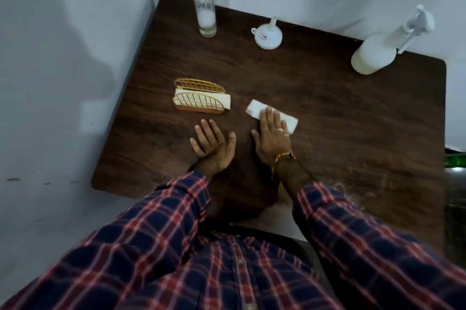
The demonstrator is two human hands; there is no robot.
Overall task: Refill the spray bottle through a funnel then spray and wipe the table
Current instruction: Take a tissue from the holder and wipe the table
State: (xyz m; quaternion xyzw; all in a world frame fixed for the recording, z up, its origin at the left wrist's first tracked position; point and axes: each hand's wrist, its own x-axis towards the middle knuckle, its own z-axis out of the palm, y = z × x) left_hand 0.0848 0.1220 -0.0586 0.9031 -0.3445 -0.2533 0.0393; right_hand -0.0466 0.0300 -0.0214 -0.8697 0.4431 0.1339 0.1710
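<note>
Your right hand (273,138) lies flat, fingers stretched out, palm down on a folded white napkin (257,109) just right of frame centre. Nothing is gripped; it's pressed, not pinched. Your left hand (214,144) is also spread open and flat on the bare wooden table (340,112), just beside the right, holding nothing and bracing.

The napkin is thin, soft and very light. It'll crumple or drag into a roll if you push from one edge, and it likely tears once wet. Keep the flat palm over its middle and slide with even downward pressure. To lift it, pinch the free end sticking out at upper left of your fingers.

The spray bottle (375,53) stands at upper right of the frame, near the table's far corner and well apart from both hands. It looks full of a milky liquid, so expect real weight and a smooth plastic wall. Grip round the body below the trigger head, not by the nozzle.

The white funnel (267,35) sits mouth-down at upper centre, spout up. It's light rigid plastic; take it by the spout or rim tab. The tall clear refill bottle (204,1) with purple cap is at top, left of centre. It's nearly empty, so top-heavy and tippy.

The gold wire napkin holder (199,97), left of centre, has more napkins in it. It's light and will probably skid if bumped.

Judging by this layout, you're in the wiping stage.
</note>
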